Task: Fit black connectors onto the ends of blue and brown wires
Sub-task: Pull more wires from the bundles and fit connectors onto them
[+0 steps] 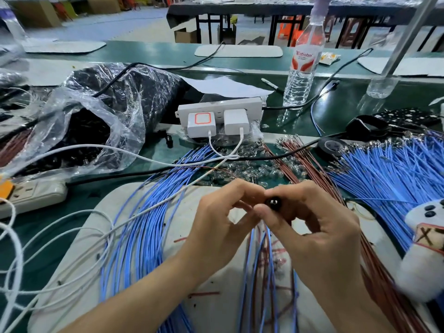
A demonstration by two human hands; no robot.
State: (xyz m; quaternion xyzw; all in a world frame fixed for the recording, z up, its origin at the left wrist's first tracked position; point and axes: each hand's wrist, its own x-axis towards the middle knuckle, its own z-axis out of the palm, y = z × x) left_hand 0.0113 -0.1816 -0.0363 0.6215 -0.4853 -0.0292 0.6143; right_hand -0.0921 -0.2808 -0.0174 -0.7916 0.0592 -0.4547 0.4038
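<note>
Connector: small black round plastic connector (pixel 273 203), held above the grey desk (pixel 149 248) mat.
Right hand (pixel 319 231): fingers (pixel 264 212) pinch the connector.
Left hand (pixel 216 224): curled fingers pinch its left side.
Progress: looks early; loose thin blue wires (pixel 384 169) and thin brown wires (pixel 300 159) lie unfitted, and the clear plastic bag of black connectors (pixel 79 131) is full.
Hidden: the wire ends sit behind the fingers, so whether they are seated is unclear.
</note>
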